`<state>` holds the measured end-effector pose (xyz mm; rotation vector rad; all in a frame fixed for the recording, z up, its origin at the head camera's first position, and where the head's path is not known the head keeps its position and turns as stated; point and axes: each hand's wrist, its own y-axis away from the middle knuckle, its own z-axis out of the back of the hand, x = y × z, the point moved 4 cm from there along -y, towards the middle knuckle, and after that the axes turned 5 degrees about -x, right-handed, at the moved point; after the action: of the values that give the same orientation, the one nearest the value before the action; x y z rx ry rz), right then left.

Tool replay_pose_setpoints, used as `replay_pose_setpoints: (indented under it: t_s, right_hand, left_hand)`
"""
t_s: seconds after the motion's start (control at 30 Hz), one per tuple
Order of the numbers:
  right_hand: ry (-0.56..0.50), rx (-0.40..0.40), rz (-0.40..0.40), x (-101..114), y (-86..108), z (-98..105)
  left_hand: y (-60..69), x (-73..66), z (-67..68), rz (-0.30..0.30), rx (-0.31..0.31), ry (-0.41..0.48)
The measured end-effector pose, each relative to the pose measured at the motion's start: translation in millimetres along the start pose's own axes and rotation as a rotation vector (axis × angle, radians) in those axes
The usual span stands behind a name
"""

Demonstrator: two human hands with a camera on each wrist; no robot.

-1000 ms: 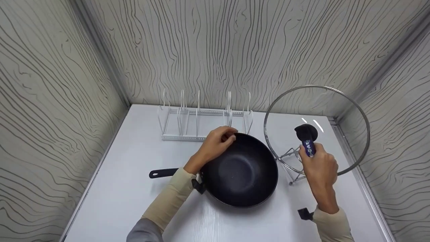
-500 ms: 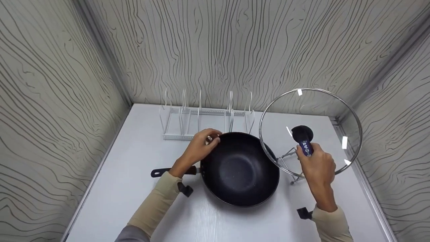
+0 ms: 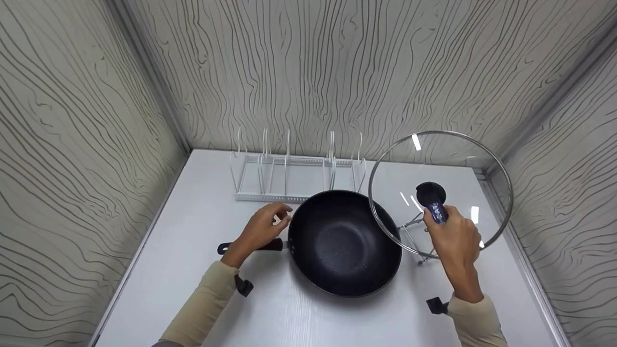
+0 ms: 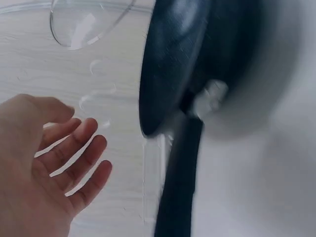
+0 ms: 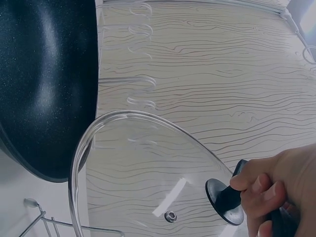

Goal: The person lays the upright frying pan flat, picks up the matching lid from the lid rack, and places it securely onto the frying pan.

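A black wok sits on the white table with its dark handle pointing left. My left hand hovers over that handle by the wok's left rim, fingers loosely bent and holding nothing. The left wrist view shows a gap between these fingers and the wok. On the right, my right hand grips the black knob handle of a round glass lid with a metal rim. The lid is raised, its left edge overlapping the wok's right rim in the head view.
A white wire rack with upright hoops stands along the back wall behind the wok. Under the lid, a small metal wire stand is partly seen through the glass. Wood-patterned panels enclose the back and sides.
My left hand has let go of the wok's upper left rim and drawn back left and down toward the handle. My right hand has shifted the lid slightly left and down.
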<state>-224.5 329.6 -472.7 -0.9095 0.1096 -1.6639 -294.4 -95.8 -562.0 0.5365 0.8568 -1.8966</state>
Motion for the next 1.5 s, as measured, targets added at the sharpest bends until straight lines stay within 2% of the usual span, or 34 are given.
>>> replay_pose_setpoints:
  t_s: [0.1,0.23,0.37,0.43,0.53,0.73,1.0,1.17,1.5]
  right_hand:
    - [-0.002,0.007,-0.005,0.5,-0.3,-0.5]
    - [0.013,0.012,-0.014,0.7,-0.7,-2.2]
    - [0.014,0.020,-0.013,1.0,-0.7,-4.6]
    - [0.016,0.025,-0.018,1.3,-0.2,-5.2]
    - [0.020,0.039,-0.028,2.2,0.7,-6.5]
    - [0.021,0.055,-0.034,4.2,1.6,-8.4]
    - [0.006,0.070,-0.024,4.6,2.0,-7.9]
    - [0.004,0.087,-0.033,5.1,1.9,-8.6]
    - [0.000,0.172,-0.073,5.7,3.2,-11.6]
  left_hand:
    - [6.9,14.0,2.0,0.062,0.079,-0.050]
    - [16.6,29.1,3.8,0.155,0.240,-0.083]
    - [26.6,36.9,4.5,0.242,0.398,-0.126]
    - [30.8,39.0,4.4,0.278,0.451,-0.160]
    - [35.3,41.0,4.3,0.312,0.491,-0.225]
    - [38.7,42.9,3.4,0.306,0.493,-0.332]
    - [42.0,43.9,-1.6,0.271,0.493,-0.368]
    - [41.7,48.0,-5.9,0.230,0.451,-0.395]
    - [43.1,52.2,-10.0,0.144,0.369,-0.397]
